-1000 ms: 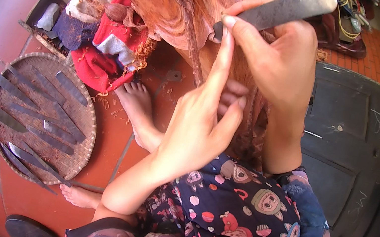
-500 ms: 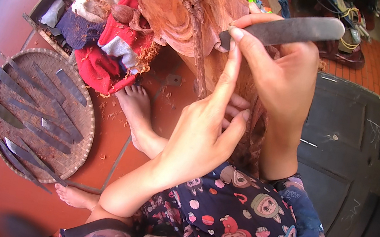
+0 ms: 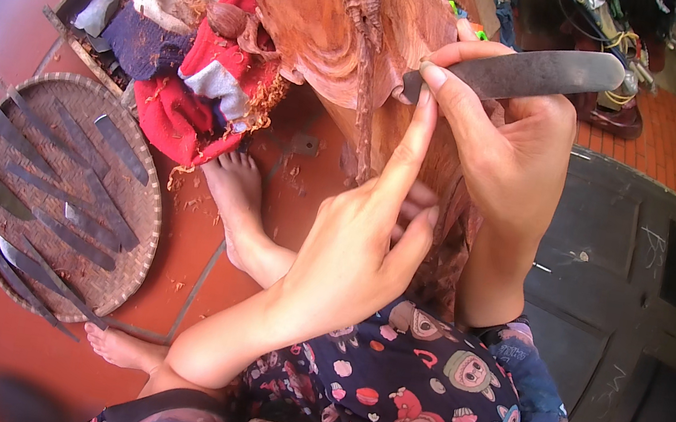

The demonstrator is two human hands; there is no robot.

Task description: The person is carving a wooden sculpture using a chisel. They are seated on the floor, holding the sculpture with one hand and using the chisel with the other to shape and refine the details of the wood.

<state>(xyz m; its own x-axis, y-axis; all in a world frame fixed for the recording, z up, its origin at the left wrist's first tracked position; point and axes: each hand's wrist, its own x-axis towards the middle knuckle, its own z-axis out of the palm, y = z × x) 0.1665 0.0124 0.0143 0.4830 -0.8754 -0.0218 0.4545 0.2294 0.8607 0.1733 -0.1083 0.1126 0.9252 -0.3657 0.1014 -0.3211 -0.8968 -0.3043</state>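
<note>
A reddish-brown wood carving (image 3: 320, 25) with curved hollows and a ridged, root-like strand stands before me. My right hand (image 3: 523, 148) is closed around a flat dark-grey carving chisel (image 3: 548, 75) with a rounded end. Its narrow tip meets a curled edge of the wood. With its index finger stretched out, my left hand (image 3: 359, 246) touches the chisel near that tip, beside my right thumb. The left thumb stands apart and the other left fingers are bent, partly hidden behind it.
Several flat blades (image 3: 74, 238) lie on a round woven tray (image 3: 149, 242) at the left. Red, white and navy cloths (image 3: 173, 125) with wood shavings hang over a wooden box (image 3: 78, 51). A dark panelled board (image 3: 603, 229) lies at the right; cables and tools (image 3: 629, 45) sit beyond it.
The view has shifted slightly, so the carving, chisel and both hands appear a little farther right. The grip and the left fingertip's contact look the same.
</note>
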